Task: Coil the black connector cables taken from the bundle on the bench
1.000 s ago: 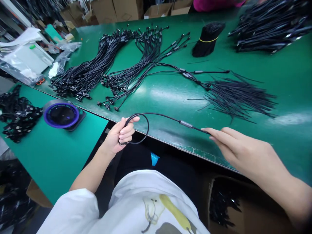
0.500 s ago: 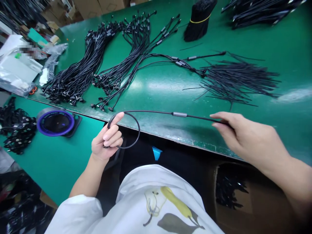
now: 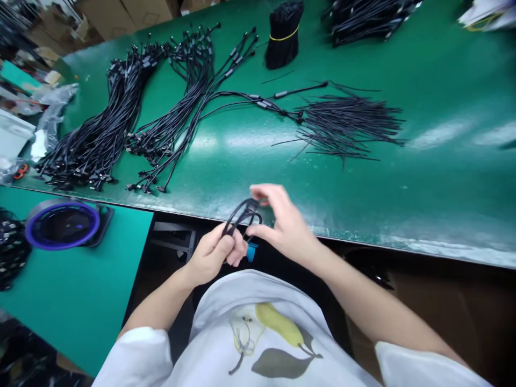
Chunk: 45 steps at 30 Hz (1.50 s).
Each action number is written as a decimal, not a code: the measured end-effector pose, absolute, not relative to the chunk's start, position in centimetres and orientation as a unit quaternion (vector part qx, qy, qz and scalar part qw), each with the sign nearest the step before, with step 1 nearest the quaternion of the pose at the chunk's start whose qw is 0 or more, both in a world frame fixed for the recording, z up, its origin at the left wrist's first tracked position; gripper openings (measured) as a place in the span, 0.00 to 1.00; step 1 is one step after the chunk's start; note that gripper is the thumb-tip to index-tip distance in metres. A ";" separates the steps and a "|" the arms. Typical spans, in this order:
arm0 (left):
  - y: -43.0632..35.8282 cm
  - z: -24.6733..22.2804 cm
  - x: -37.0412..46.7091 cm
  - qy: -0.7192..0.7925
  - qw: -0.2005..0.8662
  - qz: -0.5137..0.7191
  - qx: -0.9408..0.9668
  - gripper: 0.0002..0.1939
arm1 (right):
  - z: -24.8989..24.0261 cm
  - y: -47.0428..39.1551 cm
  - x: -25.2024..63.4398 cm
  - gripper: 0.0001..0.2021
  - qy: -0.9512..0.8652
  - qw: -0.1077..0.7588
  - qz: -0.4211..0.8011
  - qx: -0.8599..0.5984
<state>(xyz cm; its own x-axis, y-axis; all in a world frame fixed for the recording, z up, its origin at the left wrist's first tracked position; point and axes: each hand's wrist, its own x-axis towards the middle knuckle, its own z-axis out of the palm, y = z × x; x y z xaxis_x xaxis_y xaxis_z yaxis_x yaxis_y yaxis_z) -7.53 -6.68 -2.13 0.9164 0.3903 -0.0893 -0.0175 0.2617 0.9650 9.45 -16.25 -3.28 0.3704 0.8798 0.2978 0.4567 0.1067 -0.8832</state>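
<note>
My left hand (image 3: 220, 250) is closed around the lower part of a black cable (image 3: 238, 212), which is bent into several loops. At the right side of the loops, my right hand (image 3: 288, 228) is curled with its fingertips at the cable, the thumb lower and set apart; motion blurs this contact a little. Both hands are close together in front of my shirt, at the table's front edge. Beyond them on the green table (image 3: 443, 199) lies a loose spread of thin black ties (image 3: 352, 126). Left of the ties are black cables (image 3: 177, 107) with grey sleeves.
A larger cable bundle (image 3: 108, 123) lies at the left. A black bundle with a yellow band (image 3: 283, 45) stands at the back, near more black cables (image 3: 368, 21). On the lower left table sits a round purple-rimmed dish (image 3: 62, 224). Orange-handled scissors (image 3: 21, 171) lie at far left.
The cable, stretched between my hands before with one loop at the left, is now gathered into several loops. My right hand has moved left to my left hand, and the view has shifted right.
</note>
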 end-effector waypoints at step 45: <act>-9.6 -5.3 -6.3 0.324 0.858 -0.014 0.399 0.23 | -5.2 -18.8 10.9 0.15 -0.626 0.447 0.197 -0.608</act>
<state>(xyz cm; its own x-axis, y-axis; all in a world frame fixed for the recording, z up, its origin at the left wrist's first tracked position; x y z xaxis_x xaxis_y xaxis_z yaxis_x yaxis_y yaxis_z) -6.31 -9.57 -5.34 0.7895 0.2342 -0.5673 0.2833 0.6809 0.6753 10.89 -18.83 -5.18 0.1381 0.9369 0.3212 0.5855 0.1843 -0.7895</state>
